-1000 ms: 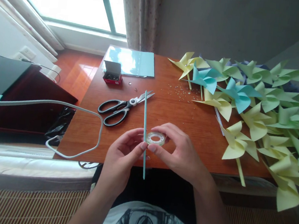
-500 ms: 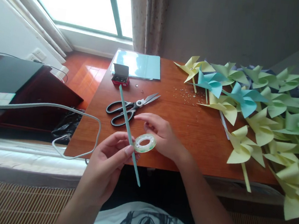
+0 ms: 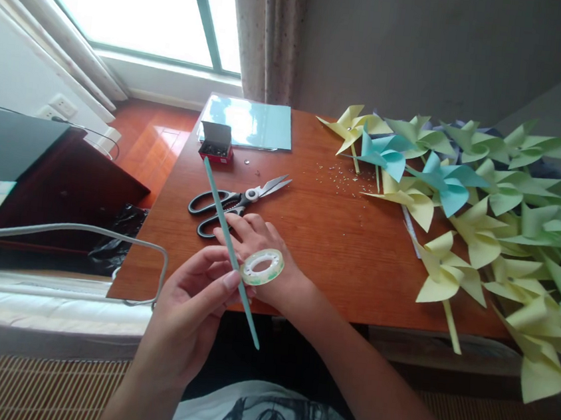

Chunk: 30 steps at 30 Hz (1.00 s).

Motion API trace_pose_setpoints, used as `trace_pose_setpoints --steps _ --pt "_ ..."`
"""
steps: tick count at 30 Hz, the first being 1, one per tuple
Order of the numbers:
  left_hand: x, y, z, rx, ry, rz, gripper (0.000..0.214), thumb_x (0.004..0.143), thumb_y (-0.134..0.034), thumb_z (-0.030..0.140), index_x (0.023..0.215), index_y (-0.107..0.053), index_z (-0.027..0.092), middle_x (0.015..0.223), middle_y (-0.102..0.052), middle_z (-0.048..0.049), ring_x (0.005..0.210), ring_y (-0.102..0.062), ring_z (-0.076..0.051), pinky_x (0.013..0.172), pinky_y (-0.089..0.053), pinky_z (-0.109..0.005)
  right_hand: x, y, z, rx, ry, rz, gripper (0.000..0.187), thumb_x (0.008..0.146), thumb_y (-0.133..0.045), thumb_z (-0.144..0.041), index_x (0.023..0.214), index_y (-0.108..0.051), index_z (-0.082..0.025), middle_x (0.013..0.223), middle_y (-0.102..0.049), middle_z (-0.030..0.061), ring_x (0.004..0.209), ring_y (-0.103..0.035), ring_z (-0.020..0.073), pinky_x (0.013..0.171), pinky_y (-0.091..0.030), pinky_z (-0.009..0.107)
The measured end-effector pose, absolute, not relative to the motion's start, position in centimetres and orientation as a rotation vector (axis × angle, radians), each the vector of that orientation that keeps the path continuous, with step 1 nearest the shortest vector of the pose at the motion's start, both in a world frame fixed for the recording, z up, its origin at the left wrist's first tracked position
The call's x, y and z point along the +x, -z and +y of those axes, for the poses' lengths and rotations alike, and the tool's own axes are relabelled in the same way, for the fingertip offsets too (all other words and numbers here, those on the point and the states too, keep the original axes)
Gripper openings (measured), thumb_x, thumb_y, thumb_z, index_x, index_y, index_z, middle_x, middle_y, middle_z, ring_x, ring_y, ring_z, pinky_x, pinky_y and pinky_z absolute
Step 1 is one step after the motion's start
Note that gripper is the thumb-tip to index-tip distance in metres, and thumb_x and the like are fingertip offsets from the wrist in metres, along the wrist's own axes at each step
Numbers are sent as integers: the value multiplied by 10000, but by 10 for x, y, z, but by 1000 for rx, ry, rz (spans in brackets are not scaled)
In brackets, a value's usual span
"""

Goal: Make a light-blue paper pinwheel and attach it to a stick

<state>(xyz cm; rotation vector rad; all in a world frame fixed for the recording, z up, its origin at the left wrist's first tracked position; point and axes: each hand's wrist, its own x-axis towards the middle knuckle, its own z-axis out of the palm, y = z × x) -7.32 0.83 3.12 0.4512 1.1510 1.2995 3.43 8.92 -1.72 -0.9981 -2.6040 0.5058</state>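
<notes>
My left hand point(image 3: 193, 304) pinches a thin light-blue paper stick point(image 3: 219, 209) between thumb and fingers, holding it slanted above the table's front edge. Beside the thumb, a roll of clear tape point(image 3: 268, 276) sits against the stick and seems stuck to it. Behind the roll, my right hand point(image 3: 269, 252) stretches its fingers, slightly bent, toward the black-handled scissors point(image 3: 250, 195). Its fingertips are at the lower handle loop; whether they touch it I cannot tell. The scissors lie on the table with blades parted a little, pointing right.
A small red box point(image 3: 216, 153) of dark pins stands open before light-blue paper sheets point(image 3: 274, 126) on the wooden table point(image 3: 322, 241). Many yellow, green and blue paper pinwheels point(image 3: 442, 267) crowd the right side. A white cable point(image 3: 108, 232) loops at the left.
My right hand has moved left and forward to the scissors' handle, its fingers now more spread. My left hand keeps its hold on the stick. The whole view has shifted slightly.
</notes>
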Motion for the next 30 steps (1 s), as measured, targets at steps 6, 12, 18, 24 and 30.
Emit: trace_pose_setpoints --steps 6,12,18,24,30 --pt "-75 -30 6 468 -1305 1201 245 683 -882 207 890 -753 179 777 -728 -27 721 -697 -155 608 -543 -181 59 16 91 -965 -818 -2271 307 970 -572 -292 1250 -652 -198 1444 -580 128 1300 -494 293 1073 -469 478" --pt "-74 -18 10 465 -1277 1198 235 718 -868 198 920 -748 186 830 -742 -28 701 -685 -128 666 -566 -201 99 3 66 -689 -1602 -1466 395 995 -516 -498 1285 -647 -264 1359 -655 68 1237 -623 255 1044 -517 424" --pt "-61 -13 12 496 -1254 1168 235 713 -877 191 915 -760 167 812 -740 -35 714 -673 -121 620 -555 -170 106 -2 50 -920 -1541 -1436 296 899 -716 -424 1128 -722 -236 1088 -721 65 1008 -682 224 920 -551 362" --pt "-57 -15 11 519 -1281 1177 193 727 -865 178 895 -770 180 820 -744 -26 732 -680 -121 639 -574 -169 116 -2 52 -969 -1460 -1487 201 888 -736 -378 1021 -750 -228 1036 -703 62 1006 -660 218 897 -543 346" --pt "-59 -13 12 413 -1211 1077 189 771 -829 177 950 -767 186 1083 -749 -64 880 -728 -171 620 -594 -178 113 1 55 -1016 -1634 -1380 286 886 -733 -434 1085 -724 -229 1061 -740 54 991 -692 212 879 -561 339"
